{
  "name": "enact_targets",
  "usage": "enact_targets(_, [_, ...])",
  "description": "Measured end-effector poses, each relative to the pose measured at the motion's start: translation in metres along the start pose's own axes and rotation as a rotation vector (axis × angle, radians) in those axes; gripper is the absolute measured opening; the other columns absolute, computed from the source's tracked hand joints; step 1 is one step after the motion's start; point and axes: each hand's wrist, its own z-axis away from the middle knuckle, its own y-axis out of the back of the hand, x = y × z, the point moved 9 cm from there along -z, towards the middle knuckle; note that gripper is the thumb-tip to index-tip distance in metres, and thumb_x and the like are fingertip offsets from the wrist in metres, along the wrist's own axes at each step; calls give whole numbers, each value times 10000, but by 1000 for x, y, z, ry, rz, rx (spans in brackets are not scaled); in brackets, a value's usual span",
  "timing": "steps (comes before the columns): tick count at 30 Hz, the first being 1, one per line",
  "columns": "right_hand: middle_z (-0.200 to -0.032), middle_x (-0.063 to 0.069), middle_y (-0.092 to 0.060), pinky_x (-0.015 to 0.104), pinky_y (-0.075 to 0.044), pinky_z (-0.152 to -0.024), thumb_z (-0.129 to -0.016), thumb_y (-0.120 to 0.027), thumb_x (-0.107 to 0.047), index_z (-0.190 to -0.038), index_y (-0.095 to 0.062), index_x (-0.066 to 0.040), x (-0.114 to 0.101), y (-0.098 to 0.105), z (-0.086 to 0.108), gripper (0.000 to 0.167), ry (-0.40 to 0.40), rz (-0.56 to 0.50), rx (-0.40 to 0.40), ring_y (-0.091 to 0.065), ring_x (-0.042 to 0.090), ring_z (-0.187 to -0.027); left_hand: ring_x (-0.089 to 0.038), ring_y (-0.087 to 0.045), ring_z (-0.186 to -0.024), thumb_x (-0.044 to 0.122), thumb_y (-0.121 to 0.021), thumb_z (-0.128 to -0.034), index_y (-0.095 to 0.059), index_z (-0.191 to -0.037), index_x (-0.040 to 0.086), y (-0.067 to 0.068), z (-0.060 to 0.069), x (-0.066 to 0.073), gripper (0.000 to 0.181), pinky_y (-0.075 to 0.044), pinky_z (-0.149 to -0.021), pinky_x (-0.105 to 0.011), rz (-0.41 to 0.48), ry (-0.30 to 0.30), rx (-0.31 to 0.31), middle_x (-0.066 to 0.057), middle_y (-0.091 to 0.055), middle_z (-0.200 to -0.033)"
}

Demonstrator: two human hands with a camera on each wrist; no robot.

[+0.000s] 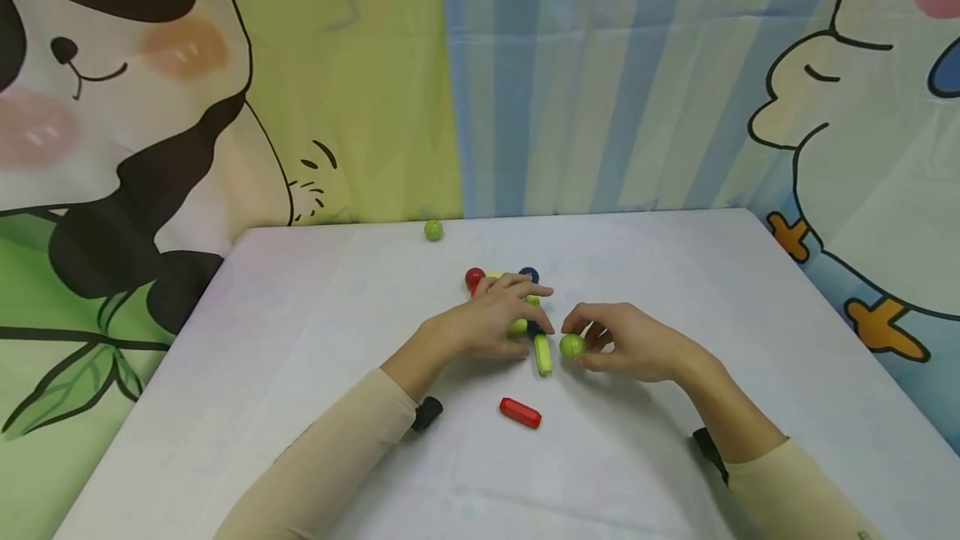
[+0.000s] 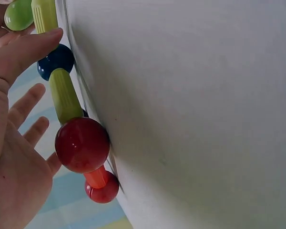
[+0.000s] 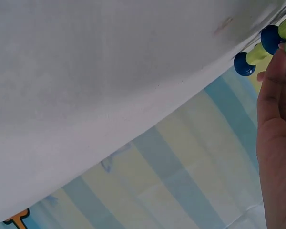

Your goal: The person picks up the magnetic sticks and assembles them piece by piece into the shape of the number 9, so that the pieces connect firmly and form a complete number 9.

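Note:
A frame of magnetic sticks and balls lies on the white table under my left hand [image 1: 491, 319]. Its thumb and a finger stand at either side of a dark blue ball [image 2: 56, 62], pinching it where a yellow-green stick [image 1: 542, 355] joins; the other fingers spread over the frame. A red ball [image 2: 82, 145], another yellow-green stick [image 2: 65, 97] and an orange-red stick [image 2: 96, 177] belong to it. My right hand [image 1: 637, 342] pinches a green ball [image 1: 573, 346] between thumb and fingers, just right of that near stick. In the right wrist view the green ball is partly cut off.
A loose red stick [image 1: 521, 412] lies nearer me. Another green ball [image 1: 433, 230] sits near the table's far edge. Behind the table [image 1: 360, 298] hangs a printed cloth [image 1: 570, 73] with cartoon animals. Black wrist devices [image 1: 427, 413] show at both wrists.

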Motion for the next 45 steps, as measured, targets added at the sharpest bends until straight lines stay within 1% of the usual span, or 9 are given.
enact_targets(5, [-1131, -28, -671, 377, -583, -901, -924, -766, -133, -1249, -644, -83, -3, -5, 1, 350, 3, -33, -31, -677, 189, -996, -283, -218, -1525, 262, -773, -907, -733, -1162, 413, -3, -1, 0, 299, -242, -1136, -594, 15, 15, -14, 84, -369, -1632])
enact_targets(12, [-1126, -17, -656, 346, -592, -876, -888, -801, -112, -1175, -651, -119, -6, -13, 1, 324, 6, -93, -72, -692, 215, -1032, -284, -225, -1517, 265, -770, -903, -734, -1161, 436, -6, -3, -1, 312, -235, -1132, -594, 40, 8, -23, 80, -384, -1619])
enact_targets(17, [-1054, -35, -672, 341, -590, -869, -885, -816, -162, -1134, -665, -130, -7, -22, 1, 293, -1, -102, -122, -693, 166, -977, -279, -233, -1508, 298, -796, -881, -750, -1138, 442, -9, -5, 2, 298, -239, -1126, -592, 36, -6, -36, 65, -406, -1601])
enact_targets(22, [-1023, -60, -687, 338, -585, -875, -896, -815, -210, -1127, -667, -145, -8, -30, 1, 282, -3, -88, -161, -686, 113, -945, -277, -221, -1514, 297, -794, -888, -756, -1119, 422, -11, -6, 4, 266, -237, -1139, -617, 62, 1, -60, 53, -419, -1593])
enact_targets(27, [-1042, -69, -689, 339, -583, -879, -876, -834, -208, -1139, -683, -182, -7, -35, -1, 304, -9, -103, -177, -679, 118, -940, -277, -228, -1509, 311, -793, -891, -744, -1090, 413, -12, -6, 3, 229, -243, -1137, -618, 82, 7, -66, 52, -445, -1575])
enact_targets(31, [-991, -75, -693, 322, -579, -872, -872, -839, -245, -1119, -685, -185, -7, -35, -1, 297, -34, -81, -186, -669, 98, -905, -280, -242, -1501, 323, -792, -894, -733, -1086, 404, -14, -8, 2, 216, -234, -1139, -612, 79, -1, -60, 51, -468, -1560])
enact_targets(36, [-928, -105, -705, 270, -568, -808, -875, -834, -286, -1063, -685, -207, -6, -36, 0, 253, -55, -58, -192, -679, 73, -837, -282, -234, -1505, 321, -794, -894, -715, -1069, 400, -15, -10, 2, 208, -227, -1139, -625, 88, 15, -67, 59, -478, -1549])
enact_targets(40, [-897, -112, -719, 258, -568, -768, -882, -827, -304, -1036, -698, -196, -8, -38, -1, 228, -39, -75, -190, -692, 68, -805, -287, -232, -1505, 307, -799, -888, -706, -1055, 395, -14, -10, 2, 210, -225, -1138, -628, 93, 27, -70, 57, -488, -1539])
enact_targets(45, [-884, -113, -721, 257, -570, -757, -884, -825, -306, -1024, -710, -174, -11, -36, -5, 224, -22, -70, -177, -690, 57, -796, -288, -253, -1494, 312, -800, -886, -702, -1024, 402, -12, -11, 0, 192, -228, -1133, -609, 93, 21, -45, 70, -514, -1510])
